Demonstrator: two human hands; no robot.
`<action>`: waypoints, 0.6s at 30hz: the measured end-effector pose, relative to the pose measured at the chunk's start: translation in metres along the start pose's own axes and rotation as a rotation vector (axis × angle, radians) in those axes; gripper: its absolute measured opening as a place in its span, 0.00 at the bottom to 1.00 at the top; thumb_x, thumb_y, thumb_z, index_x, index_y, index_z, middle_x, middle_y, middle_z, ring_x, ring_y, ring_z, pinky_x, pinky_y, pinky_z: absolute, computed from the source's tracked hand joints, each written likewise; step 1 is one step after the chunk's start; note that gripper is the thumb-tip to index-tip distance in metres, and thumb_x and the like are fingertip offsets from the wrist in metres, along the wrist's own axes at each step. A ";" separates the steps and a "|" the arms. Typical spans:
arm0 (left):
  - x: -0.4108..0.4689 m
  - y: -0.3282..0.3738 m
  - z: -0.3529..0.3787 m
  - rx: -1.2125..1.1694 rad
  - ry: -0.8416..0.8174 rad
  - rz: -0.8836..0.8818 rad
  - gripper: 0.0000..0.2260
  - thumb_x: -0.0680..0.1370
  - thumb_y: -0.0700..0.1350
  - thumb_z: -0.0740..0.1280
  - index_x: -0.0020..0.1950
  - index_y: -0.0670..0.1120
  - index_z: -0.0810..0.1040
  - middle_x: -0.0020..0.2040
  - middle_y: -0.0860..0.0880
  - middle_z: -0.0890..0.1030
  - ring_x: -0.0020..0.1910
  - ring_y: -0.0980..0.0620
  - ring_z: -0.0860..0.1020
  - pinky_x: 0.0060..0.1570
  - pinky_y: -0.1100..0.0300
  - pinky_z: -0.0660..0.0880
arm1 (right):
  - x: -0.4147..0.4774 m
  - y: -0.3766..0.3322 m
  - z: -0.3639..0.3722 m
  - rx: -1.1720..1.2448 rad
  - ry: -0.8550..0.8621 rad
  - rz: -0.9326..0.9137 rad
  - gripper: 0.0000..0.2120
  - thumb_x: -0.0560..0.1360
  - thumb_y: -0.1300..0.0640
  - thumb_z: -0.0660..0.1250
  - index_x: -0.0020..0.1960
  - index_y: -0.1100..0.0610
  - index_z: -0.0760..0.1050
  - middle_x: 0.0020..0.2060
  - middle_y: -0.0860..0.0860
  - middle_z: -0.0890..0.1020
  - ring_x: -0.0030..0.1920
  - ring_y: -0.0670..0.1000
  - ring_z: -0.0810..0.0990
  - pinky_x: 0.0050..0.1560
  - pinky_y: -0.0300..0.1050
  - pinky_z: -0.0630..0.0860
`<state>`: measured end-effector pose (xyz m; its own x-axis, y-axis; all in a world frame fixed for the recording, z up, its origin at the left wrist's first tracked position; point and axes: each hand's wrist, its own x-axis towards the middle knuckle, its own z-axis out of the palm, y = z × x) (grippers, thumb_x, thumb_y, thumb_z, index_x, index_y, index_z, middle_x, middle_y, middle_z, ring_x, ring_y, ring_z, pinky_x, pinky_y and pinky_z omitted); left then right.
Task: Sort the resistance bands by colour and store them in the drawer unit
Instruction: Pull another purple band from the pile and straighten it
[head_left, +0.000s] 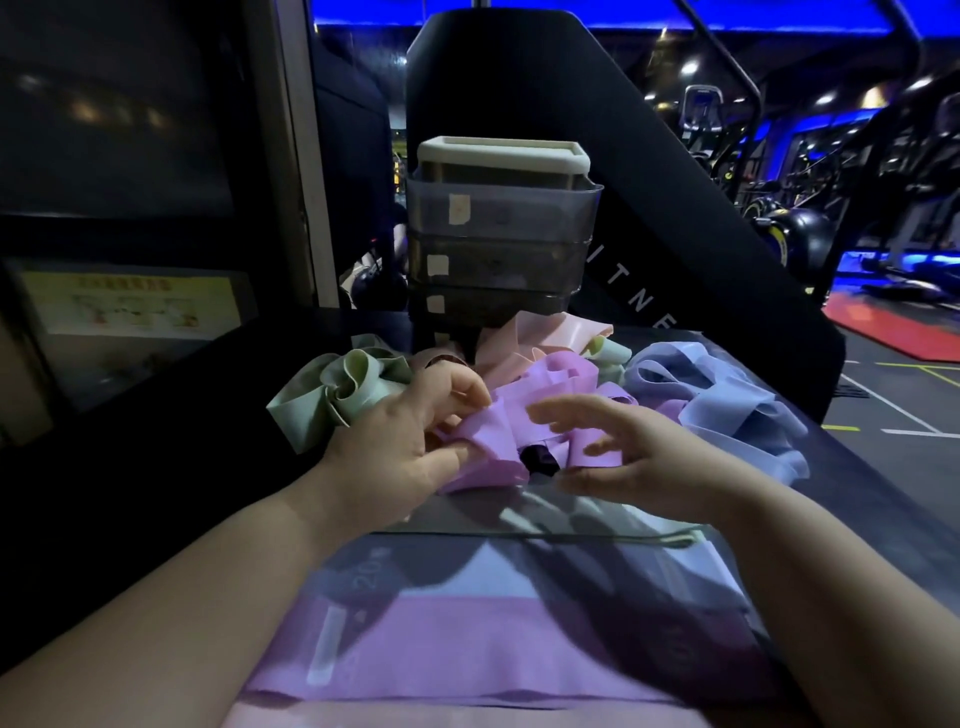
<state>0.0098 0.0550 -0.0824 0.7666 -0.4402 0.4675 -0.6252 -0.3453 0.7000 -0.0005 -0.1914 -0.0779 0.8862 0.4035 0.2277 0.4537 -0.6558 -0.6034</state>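
Observation:
A heap of purple bands (550, 387) lies in the middle of the glossy surface. My left hand (415, 441) pinches a fold of one purple band at the heap's near left. My right hand (639, 457) hovers over the heap's right side, fingers spread and relaxed, its fingertips close to the band. Green bands (337, 395) are bunched at the left, pink bands (550, 332) lie behind, and blue bands (727, 400) are piled at the right. The translucent drawer unit (498, 234) with a white top stands behind the heaps, its three visible drawers pushed in.
The bands sit on a dark glossy console (519, 582) that reflects them. A black upright machine panel (675, 218) rises behind the drawer unit. The gym floor (893, 384) with lines and a red mat drops away at the right. A dark wall with a yellow notice (135, 306) is at the left.

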 end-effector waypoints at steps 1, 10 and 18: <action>0.000 0.003 0.000 -0.045 -0.020 0.001 0.15 0.67 0.53 0.68 0.52 0.61 0.71 0.49 0.57 0.80 0.50 0.53 0.79 0.52 0.56 0.76 | 0.000 0.000 0.001 0.006 -0.024 0.000 0.26 0.72 0.55 0.74 0.61 0.33 0.68 0.62 0.34 0.75 0.61 0.35 0.73 0.60 0.37 0.71; -0.005 0.019 -0.002 -0.245 -0.189 -0.002 0.22 0.74 0.37 0.65 0.65 0.56 0.72 0.56 0.51 0.81 0.59 0.55 0.78 0.57 0.59 0.73 | 0.002 -0.001 0.002 0.111 -0.150 0.007 0.27 0.65 0.34 0.72 0.62 0.40 0.76 0.63 0.38 0.75 0.62 0.41 0.76 0.63 0.46 0.73; -0.007 0.021 -0.009 -0.057 -0.170 -0.083 0.29 0.72 0.35 0.73 0.65 0.61 0.71 0.54 0.53 0.79 0.54 0.61 0.77 0.53 0.70 0.72 | -0.002 0.000 -0.005 0.446 0.044 -0.052 0.04 0.73 0.57 0.70 0.46 0.58 0.80 0.39 0.48 0.83 0.41 0.47 0.78 0.44 0.42 0.75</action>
<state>-0.0071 0.0580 -0.0666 0.7765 -0.5472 0.3126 -0.5477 -0.3407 0.7641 -0.0014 -0.1958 -0.0743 0.8709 0.3948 0.2928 0.4212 -0.2925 -0.8585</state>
